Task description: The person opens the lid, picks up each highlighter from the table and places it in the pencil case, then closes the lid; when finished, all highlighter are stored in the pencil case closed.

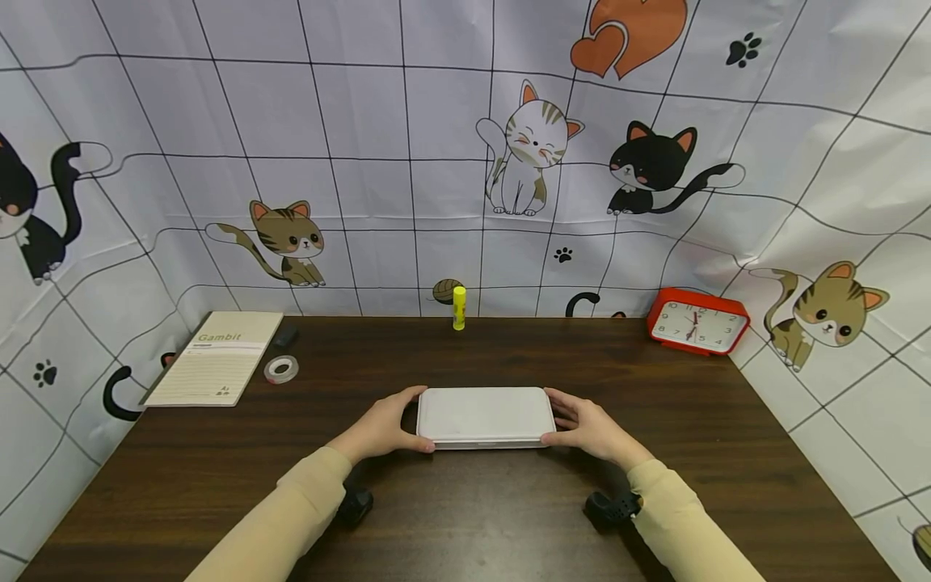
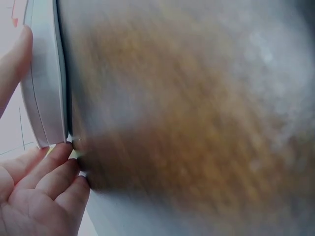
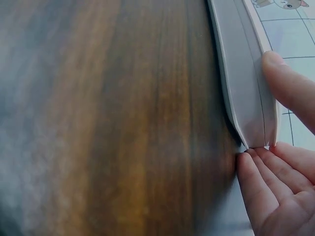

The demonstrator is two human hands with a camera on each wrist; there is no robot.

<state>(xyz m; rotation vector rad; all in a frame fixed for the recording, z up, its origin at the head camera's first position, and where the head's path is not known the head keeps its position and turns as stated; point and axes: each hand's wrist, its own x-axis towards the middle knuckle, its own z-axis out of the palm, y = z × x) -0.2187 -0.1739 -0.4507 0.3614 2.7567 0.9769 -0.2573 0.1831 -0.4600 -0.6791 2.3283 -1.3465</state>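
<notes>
A white rectangular case point(image 1: 486, 414) with rounded corners lies flat and closed on the dark wooden table, long side toward me. At its left end my left hand point(image 1: 385, 426) holds it, thumb by the near corner and fingers along the end. My right hand point(image 1: 589, 428) grips the opposite end in much the same way. A thin seam runs along the side of the case point(image 2: 47, 73) in the left wrist view. In the right wrist view, the right fingertips point(image 3: 244, 156) touch the end of the case while the thumb lies along its upper edge.
A notebook point(image 1: 214, 360) marked "Gambit" lies at the back left, beside a roll of white tape point(image 1: 280, 369) and a small dark block point(image 1: 285, 337). A yellow glue stick point(image 1: 459, 309) stands at the back edge. A red alarm clock point(image 1: 698, 322) is back right.
</notes>
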